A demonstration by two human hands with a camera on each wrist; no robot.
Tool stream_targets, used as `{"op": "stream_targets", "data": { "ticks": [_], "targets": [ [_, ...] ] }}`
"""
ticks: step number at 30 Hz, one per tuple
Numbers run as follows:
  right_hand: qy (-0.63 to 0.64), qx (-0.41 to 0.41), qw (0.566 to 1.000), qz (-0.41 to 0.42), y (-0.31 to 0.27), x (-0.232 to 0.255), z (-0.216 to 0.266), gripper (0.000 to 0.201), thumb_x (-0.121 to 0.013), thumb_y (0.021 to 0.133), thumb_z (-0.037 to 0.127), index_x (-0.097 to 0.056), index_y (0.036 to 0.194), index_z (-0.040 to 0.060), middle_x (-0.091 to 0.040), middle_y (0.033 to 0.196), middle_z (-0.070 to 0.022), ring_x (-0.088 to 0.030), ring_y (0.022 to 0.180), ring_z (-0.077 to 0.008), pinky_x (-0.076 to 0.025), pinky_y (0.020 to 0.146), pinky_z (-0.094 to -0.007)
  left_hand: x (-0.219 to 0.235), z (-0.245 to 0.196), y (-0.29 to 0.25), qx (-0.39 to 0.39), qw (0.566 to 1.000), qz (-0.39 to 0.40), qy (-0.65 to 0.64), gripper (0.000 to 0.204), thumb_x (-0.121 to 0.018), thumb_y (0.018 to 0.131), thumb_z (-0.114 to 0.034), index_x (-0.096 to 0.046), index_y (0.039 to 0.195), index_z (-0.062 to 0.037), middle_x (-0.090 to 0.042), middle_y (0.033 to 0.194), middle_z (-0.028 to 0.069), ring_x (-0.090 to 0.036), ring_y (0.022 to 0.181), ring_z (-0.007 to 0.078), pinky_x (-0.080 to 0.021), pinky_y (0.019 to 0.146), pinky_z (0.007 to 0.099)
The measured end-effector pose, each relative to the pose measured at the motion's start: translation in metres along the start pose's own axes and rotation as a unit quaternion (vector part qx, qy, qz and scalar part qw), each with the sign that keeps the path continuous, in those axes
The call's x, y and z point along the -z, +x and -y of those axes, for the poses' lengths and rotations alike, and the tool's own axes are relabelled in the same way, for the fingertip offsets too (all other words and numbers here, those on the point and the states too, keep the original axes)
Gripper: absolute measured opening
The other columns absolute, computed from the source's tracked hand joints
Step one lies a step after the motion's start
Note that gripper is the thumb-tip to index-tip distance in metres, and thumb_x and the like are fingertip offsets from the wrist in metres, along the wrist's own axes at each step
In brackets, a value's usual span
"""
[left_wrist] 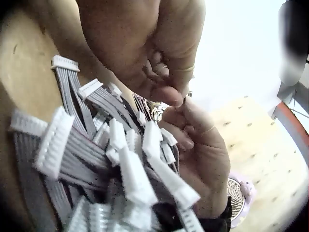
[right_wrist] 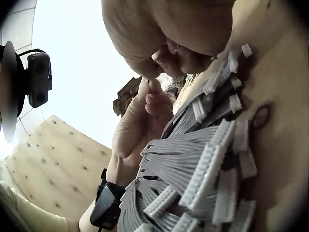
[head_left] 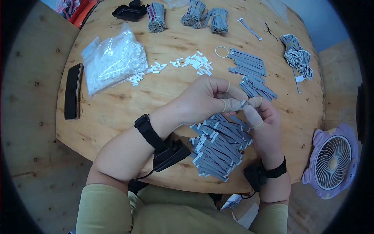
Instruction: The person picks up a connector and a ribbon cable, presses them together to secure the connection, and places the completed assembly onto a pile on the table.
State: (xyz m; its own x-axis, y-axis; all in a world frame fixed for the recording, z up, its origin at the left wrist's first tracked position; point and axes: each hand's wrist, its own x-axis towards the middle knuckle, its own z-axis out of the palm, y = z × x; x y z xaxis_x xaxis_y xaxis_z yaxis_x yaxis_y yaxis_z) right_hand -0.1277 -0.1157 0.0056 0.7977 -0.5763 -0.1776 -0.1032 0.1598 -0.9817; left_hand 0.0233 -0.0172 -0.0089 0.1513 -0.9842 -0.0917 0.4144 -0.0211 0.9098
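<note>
Both hands meet above a round wooden table (head_left: 117,113). My left hand (head_left: 233,103) and right hand (head_left: 251,105) pinch the two ends of one small grey ribbon cable (head_left: 243,103) between thumb and fingertips. Just below them lies a pile of grey ribbon cables with white connectors (head_left: 218,144). The left wrist view shows the left hand (left_wrist: 166,92) over that pile (left_wrist: 96,154), with the right hand (left_wrist: 188,108) facing it. In the right wrist view the right hand (right_wrist: 161,65) meets the left hand (right_wrist: 149,89) above the pile (right_wrist: 203,164). The pinched piece is mostly hidden by fingers.
Loose white connectors (head_left: 194,64) and a clear bag of them (head_left: 113,58) lie behind the hands. Bare grey cable strips (head_left: 249,66), tied bundles (head_left: 193,13), a rubber band (head_left: 222,51) and a black bar (head_left: 73,90) ring the table. A purple fan (head_left: 333,162) stands off its right edge.
</note>
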Motion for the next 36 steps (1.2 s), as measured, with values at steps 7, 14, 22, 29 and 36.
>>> {"op": "stream_targets", "data": {
  "ticks": [7, 14, 22, 29, 36],
  "targets": [
    [-0.009, -0.014, 1.0, 0.006, -0.0012, -0.0035, 0.0031, 0.006, -0.052, 0.084, 0.008, -0.051, 0.086, 0.0018, -0.051, 0.073, 0.0039, -0.043, 0.062, 0.0004, -0.033, 0.053, -0.0142, -0.0014, -0.0015, -0.0015, -0.009, 1.0, -0.004, 0.023, 0.02, -0.059, 0.079, -0.007, -0.059, 0.098, 0.0007, -0.062, 0.082, 0.0061, -0.058, 0.07, 0.009, -0.049, 0.064, 0.0211],
    [-0.036, 0.013, 0.999, 0.015, -0.0016, -0.0006, -0.0012, 0.008, -0.053, 0.084, 0.008, -0.051, 0.087, 0.0013, -0.053, 0.076, 0.0025, -0.046, 0.066, -0.0004, -0.035, 0.056, -0.0144, -0.0003, -0.0017, -0.0022, 0.004, 1.0, 0.002, 0.016, 0.021, -0.06, 0.078, -0.007, -0.06, 0.098, 0.0003, -0.062, 0.083, 0.0054, -0.057, 0.07, 0.0083, -0.048, 0.064, 0.0202],
    [-0.026, 0.015, 1.0, 0.007, -0.0022, -0.0012, -0.0026, 0.009, -0.054, 0.083, 0.007, -0.053, 0.089, 0.001, -0.054, 0.075, 0.0024, -0.046, 0.065, -0.0002, -0.035, 0.055, -0.0143, -0.0002, 0.0035, -0.0022, -0.03, 0.998, -0.001, 0.048, 0.019, -0.06, 0.078, -0.006, -0.06, 0.096, 0.0001, -0.062, 0.083, 0.005, -0.057, 0.071, 0.0078, -0.048, 0.064, 0.0203],
    [0.006, -0.046, 0.999, 0.005, 0.001, 0.0057, 0.0034, 0.011, -0.056, 0.08, 0.007, -0.055, 0.09, 0.0021, -0.053, 0.07, 0.0024, -0.046, 0.059, -0.0014, -0.034, 0.05, -0.0154, -0.0024, 0.0002, -0.0017, 0.0, 0.999, -0.041, 0.008, 0.017, -0.059, 0.078, -0.004, -0.06, 0.094, 0.0013, -0.062, 0.082, 0.0056, -0.057, 0.07, 0.0081, -0.047, 0.064, 0.0199],
    [0.014, -0.037, 0.999, -0.002, 0.0026, 0.0049, 0.0027, 0.008, -0.056, 0.081, 0.009, -0.053, 0.085, 0.0029, -0.052, 0.068, 0.003, -0.046, 0.058, -0.0027, -0.036, 0.052, -0.0157, -0.0012, 0.0023, -0.0019, -0.013, 0.999, -0.028, 0.019, 0.016, -0.06, 0.079, -0.007, -0.06, 0.093, 0.0003, -0.061, 0.08, 0.0045, -0.056, 0.068, 0.0072, -0.046, 0.062, 0.0193]
  ]
}}
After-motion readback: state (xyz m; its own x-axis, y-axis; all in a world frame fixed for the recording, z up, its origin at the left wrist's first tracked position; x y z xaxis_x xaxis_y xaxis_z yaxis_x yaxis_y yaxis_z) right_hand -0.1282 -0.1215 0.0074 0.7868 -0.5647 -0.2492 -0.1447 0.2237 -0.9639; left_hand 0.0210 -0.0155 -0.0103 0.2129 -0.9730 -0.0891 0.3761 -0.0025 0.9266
